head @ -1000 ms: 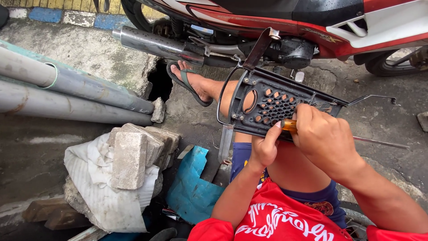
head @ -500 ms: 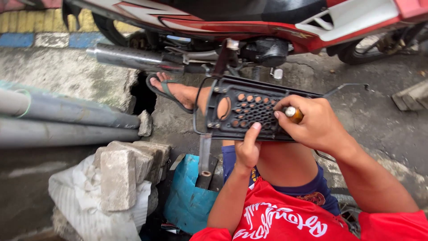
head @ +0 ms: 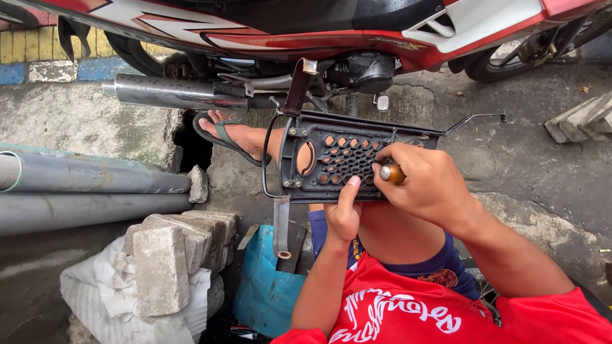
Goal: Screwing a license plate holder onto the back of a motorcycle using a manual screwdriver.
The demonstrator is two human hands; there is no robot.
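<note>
Plastic, black and matte, forms the flat rectangular panel (head: pixel 341 159) that lies across the person's bare knee, its face pierced by a honeycomb of hexagonal holes with one larger oval opening near its left end. Small metal screws sit at its corners, a thin bent wire rod (head: pixel 475 120) juts from its right end, and a flat rusty metal bracket (head: pixel 281 226) hangs down from its lower left corner.

The left hand (head: pixel 344 213) presses against the panel's lower edge, thumb and fingers closed on the rim with the forefinger stretched up onto the grille. The right hand (head: pixel 430 185) is curled into a fist around a screwdriver (head: pixel 390 172), of which only the rounded amber handle with its shiny metal cap shows; the tip is hidden against the grille.

Beyond the panel, a foot in a dark rubber flip-flop (head: pixel 223 137) rests on rough cracked concrete ground (head: pixel 535 172). A red, white and black motorcycle (head: pixel 331 25) stands behind, its chrome exhaust pipe (head: pixel 169 94) smooth and cylindrical. To the left lie two long grey plastic pipes (head: pixel 89 191), side by side. Near them, blocky grey paving stones (head: pixel 175 251) with gritty faces lean together on a crumpled white sack (head: pixel 108 299), just beside a blue plastic bag (head: pixel 268 286). The person wears a red printed shirt (head: pixel 414 312) and dark blue shorts (head: pixel 446 267).
</note>
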